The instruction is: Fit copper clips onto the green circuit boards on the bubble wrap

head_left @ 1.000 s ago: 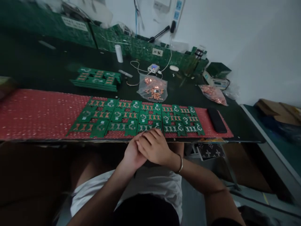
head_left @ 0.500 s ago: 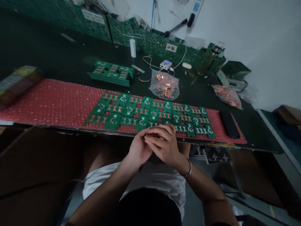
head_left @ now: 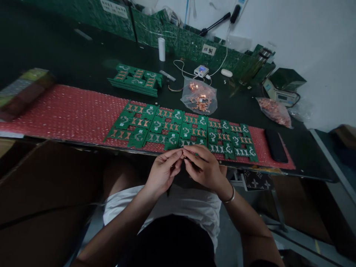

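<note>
Just over the front table edge, my left hand (head_left: 164, 170) and my right hand (head_left: 203, 166) meet at the fingertips. Between them shows a small copper-coloured piece (head_left: 183, 156), mostly covered by the fingers. My left thumb and fingers pinch it, and the fingers of my right hand close in on it from the other side. Directly beyond the hands, a row of green circuit boards (head_left: 167, 127) lies on red bubble wrap (head_left: 83, 111). Copper-coloured pieces sit on many of their sections; part of the front row has bare pale pads.
A clear bag of copper pieces (head_left: 200, 97) lies behind the boards, left of a second bag (head_left: 274, 110). A stack of circuit boards (head_left: 136, 79) stands at back left. A black phone (head_left: 276, 145) rests at right, near a scale (head_left: 280, 95). A wrapped block (head_left: 25, 92) is far left.
My hands have drawn slightly apart from their cupped hold, and the copper piece now shows at the fingertips. The view has shifted a little; the boards stay in place.
</note>
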The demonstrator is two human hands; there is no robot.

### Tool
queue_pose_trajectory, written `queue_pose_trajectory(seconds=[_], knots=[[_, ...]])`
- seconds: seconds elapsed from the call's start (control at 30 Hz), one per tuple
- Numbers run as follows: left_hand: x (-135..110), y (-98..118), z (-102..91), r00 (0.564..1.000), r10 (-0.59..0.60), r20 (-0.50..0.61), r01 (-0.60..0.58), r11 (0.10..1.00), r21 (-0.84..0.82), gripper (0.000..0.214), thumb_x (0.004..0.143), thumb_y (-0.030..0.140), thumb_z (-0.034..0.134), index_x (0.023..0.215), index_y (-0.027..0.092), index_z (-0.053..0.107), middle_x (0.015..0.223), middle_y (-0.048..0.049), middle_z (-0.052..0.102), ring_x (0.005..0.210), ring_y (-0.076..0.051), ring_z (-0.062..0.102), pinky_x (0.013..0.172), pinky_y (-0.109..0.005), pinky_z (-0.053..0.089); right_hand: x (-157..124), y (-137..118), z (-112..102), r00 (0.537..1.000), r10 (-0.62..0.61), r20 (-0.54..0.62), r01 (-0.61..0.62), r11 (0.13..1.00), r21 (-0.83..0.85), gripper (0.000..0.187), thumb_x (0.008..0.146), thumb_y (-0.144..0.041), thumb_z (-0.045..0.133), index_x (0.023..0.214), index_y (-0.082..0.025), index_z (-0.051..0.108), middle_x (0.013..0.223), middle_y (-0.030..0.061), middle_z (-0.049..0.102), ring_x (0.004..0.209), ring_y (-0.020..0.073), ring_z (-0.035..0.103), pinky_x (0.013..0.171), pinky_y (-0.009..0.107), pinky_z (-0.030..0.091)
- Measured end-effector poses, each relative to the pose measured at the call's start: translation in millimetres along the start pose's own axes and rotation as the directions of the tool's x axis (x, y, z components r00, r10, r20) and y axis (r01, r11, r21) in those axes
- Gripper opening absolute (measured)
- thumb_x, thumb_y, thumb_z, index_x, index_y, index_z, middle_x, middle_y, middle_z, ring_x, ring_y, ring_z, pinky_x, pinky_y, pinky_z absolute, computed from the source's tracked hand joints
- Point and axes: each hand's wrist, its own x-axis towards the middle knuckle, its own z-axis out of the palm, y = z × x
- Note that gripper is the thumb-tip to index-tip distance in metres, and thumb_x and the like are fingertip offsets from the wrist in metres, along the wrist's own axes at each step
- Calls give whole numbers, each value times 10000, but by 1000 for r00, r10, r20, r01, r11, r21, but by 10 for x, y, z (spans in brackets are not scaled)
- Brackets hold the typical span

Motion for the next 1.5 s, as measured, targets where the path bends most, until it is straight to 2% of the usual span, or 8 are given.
queue_pose_trajectory(seconds=[0.2,0.5,0.63,0.73,0.83,1.0,1.27,1.5], knots=[[-35,26,-65,1000,1,-30,-2,1000,-16,310,564,245,906,825,110,805,509,17,502,441,-24,357,386,-150,166,27,-56,55,997,71,28,-70,997,-46,300,938,-190,609,1230,-244,657,1168,99,657,1100,206,627,934,413,571],[-115,105,-235,994,74,-83,-73,997,6,310,585,286,900,821,110,802,496,17,497,442,-33,358,401,-158,184,108,-145,251,1000,13,-10,-13,1000,0,260,913,-163,651,1158,-248,668,1063,46,715,1014,188,644,906,391,575],[-163,147,-328,996,27,-86,-25,999,22,310,576,306,903,771,107,766,493,20,495,430,-33,353,397,-152,192,117,-208,333,1000,24,5,-24,1000,0,192,912,-187,654,1090,-250,689,1039,44,725,989,190,655,881,386,573],[-182,172,-427,994,-9,-105,15,998,56,320,560,295,909,757,108,739,515,17,519,428,-28,356,406,-146,214,127,-248,357,996,45,73,-44,999,-5,255,918,-249,653,1171,-222,668,1101,79,703,1040,208,631,898,403,564],[-186,197,-513,995,-16,-100,26,994,104,324,574,313,904,732,102,716,491,27,493,420,-26,339,403,-146,216,117,-254,372,985,15,171,-28,997,77,293,957,-184,568,1241,-215,635,1170,72,690,1077,177,615,933,374,550],[-182,203,-547,993,-91,-77,97,991,87,342,572,329,907,739,107,708,491,33,476,418,-31,325,377,-142,180,38,-245,430,982,4,188,-15,998,56,256,965,-161,551,1174,-237,678,1035,49,705,981,154,628,894,341,549],[-159,179,-624,994,-15,-104,32,985,168,316,539,286,920,727,120,728,495,35,488,426,-30,352,401,-138,261,108,-262,379,966,-67,250,77,996,-32,209,998,-224,518,1089,-159,695,1090,72,709,1037,156,610,950,319,533],[-201,287,-689,987,-119,-103,139,968,209,294,540,270,912,680,99,720,512,25,507,427,-25,369,390,-123,264,193,-209,342,901,-168,401,162,986,50,207,1005,-234,509,1113,-162,670,1139,55,705,1059,144,598,957,316,533]])
